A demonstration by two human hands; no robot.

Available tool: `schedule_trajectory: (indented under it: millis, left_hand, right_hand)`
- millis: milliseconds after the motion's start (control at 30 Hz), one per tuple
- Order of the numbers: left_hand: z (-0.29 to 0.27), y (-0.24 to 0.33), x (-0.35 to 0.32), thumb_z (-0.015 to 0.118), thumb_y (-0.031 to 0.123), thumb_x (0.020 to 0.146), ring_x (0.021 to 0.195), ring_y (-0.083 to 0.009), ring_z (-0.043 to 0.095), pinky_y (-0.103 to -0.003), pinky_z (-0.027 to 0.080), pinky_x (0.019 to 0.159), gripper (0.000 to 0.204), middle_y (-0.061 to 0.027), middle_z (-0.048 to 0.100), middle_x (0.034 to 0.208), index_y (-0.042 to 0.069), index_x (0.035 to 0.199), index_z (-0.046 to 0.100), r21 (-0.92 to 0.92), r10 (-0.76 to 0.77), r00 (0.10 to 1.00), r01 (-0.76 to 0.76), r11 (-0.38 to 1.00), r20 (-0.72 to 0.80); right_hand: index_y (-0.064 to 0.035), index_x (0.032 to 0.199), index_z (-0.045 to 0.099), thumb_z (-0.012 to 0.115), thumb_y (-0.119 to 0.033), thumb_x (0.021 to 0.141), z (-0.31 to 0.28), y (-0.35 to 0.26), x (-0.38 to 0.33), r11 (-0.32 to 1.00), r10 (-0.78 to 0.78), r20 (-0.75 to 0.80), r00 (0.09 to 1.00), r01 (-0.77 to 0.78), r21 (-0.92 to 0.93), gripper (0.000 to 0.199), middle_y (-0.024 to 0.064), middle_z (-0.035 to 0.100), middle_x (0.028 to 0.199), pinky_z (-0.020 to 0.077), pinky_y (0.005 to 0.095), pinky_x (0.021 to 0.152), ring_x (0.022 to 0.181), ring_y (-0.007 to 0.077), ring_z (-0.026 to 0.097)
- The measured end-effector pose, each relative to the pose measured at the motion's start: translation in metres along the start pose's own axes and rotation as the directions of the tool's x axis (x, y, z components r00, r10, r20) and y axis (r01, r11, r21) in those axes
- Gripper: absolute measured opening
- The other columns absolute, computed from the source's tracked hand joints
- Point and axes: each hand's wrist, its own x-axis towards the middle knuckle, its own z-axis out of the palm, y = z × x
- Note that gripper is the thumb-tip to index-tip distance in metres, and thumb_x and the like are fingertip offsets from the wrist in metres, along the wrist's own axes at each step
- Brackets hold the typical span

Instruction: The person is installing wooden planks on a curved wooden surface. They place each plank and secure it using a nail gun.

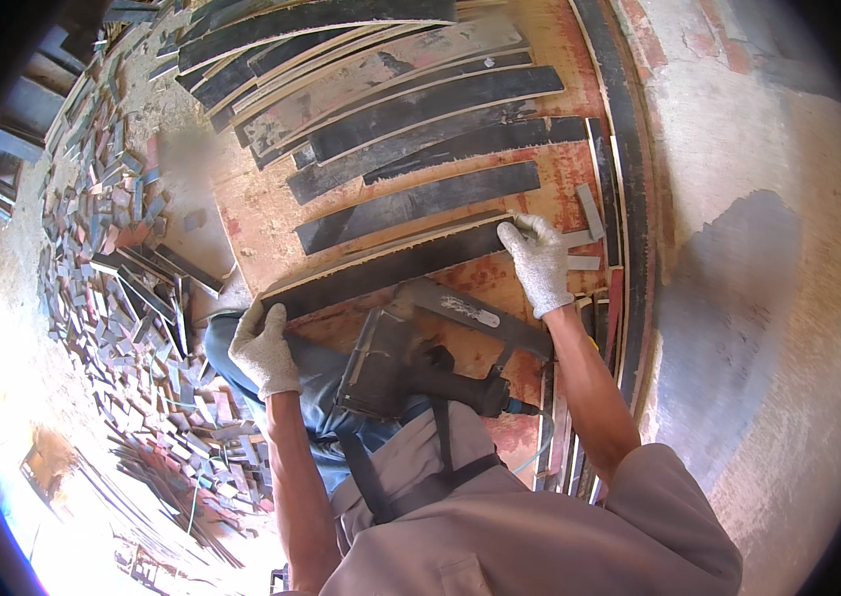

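A long black-faced plywood strip (390, 265) with a pale, rough upper edge is held between my two gloved hands. My left hand (265, 356) is closed on its left end, thumb on the near face. At the strip's right end, my right hand (536, 266) grips it with the thumb in front; some of its fingers are hidden behind the wood. Just on the near side lies a black nail gun (381, 366) with a long magazine (475, 316), close to my lap. Another dark strip (420, 204) rests flat beyond the held one.
Several dark and grey plywood strips (440, 109) cover the far part of the reddish wooden board (251, 214). Short offcuts (589, 211) lie by its right edge, next to long stacked strips (629, 298). Scrap wood pieces (112, 288) are heaped on the floor at left. A plastered wall (738, 248) stands at right.
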Motion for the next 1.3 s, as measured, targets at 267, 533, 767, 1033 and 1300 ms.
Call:
schedule_trajectory:
  millis: [267,533,767,1033,1300]
  left_hand:
    - [0.006,0.012,-0.004,0.077,-0.001,0.079,0.100,-0.0226,0.069,-0.033,0.053,0.093,0.036,-0.0121,0.075,0.107,-0.001,0.115,0.074,0.283,0.147,0.989,-0.139,0.949,-0.008]
    - [0.099,0.068,-0.044,0.080,0.027,0.077,0.103,-0.0276,0.065,-0.041,0.044,0.103,0.028,-0.0071,0.076,0.103,0.011,0.100,0.080,0.345,0.500,0.686,-0.712,0.612,0.528]
    - [0.117,0.060,-0.039,0.081,0.020,0.073,0.088,-0.0258,0.065,-0.039,0.050,0.088,0.019,-0.0044,0.075,0.090,0.011,0.089,0.081,0.342,0.405,0.732,-0.637,0.691,0.548]
    - [0.119,0.062,-0.035,0.078,0.018,0.074,0.082,-0.0259,0.066,-0.039,0.051,0.082,0.014,-0.0041,0.074,0.085,0.012,0.086,0.081,0.359,0.433,0.728,-0.657,0.663,0.531]
    - [0.120,0.058,-0.041,0.079,0.019,0.074,0.088,-0.0236,0.064,-0.039,0.045,0.088,0.011,-0.0012,0.073,0.086,0.014,0.084,0.079,0.343,0.466,0.697,-0.692,0.635,0.545]
  right_hand:
    - [0.0038,0.108,0.071,0.079,-0.008,0.088,0.003,-0.014,0.000,0.990,-0.007,-0.028,1.000,0.003,-0.142,0.025,0.0069,0.074,0.093,0.0536,0.0250,0.071,0.079,0.0093,0.065]
    - [0.0044,0.102,0.072,0.081,-0.012,0.086,0.004,-0.010,0.005,0.989,-0.004,-0.045,0.999,-0.003,-0.145,0.024,0.0090,0.074,0.084,0.0527,0.0276,0.065,0.072,0.0116,0.066]
    - [0.0050,0.103,0.072,0.080,-0.012,0.087,0.005,-0.021,0.000,0.991,0.047,-0.059,0.997,-0.054,-0.119,0.024,0.0107,0.075,0.088,0.0540,0.0273,0.068,0.076,0.0120,0.067]
    - [0.0009,0.132,0.055,0.073,-0.009,0.088,0.002,-0.057,-0.069,0.658,-0.510,0.122,0.851,0.478,-0.582,0.049,0.0230,0.065,0.112,0.0517,0.0474,0.088,0.102,0.0427,0.064]
    - [0.0066,0.154,0.024,0.081,-0.025,0.073,0.047,-0.048,-0.169,0.705,0.415,0.531,0.739,0.108,-0.701,0.104,0.0349,0.065,0.109,0.0512,0.0532,0.090,0.103,0.0462,0.066]
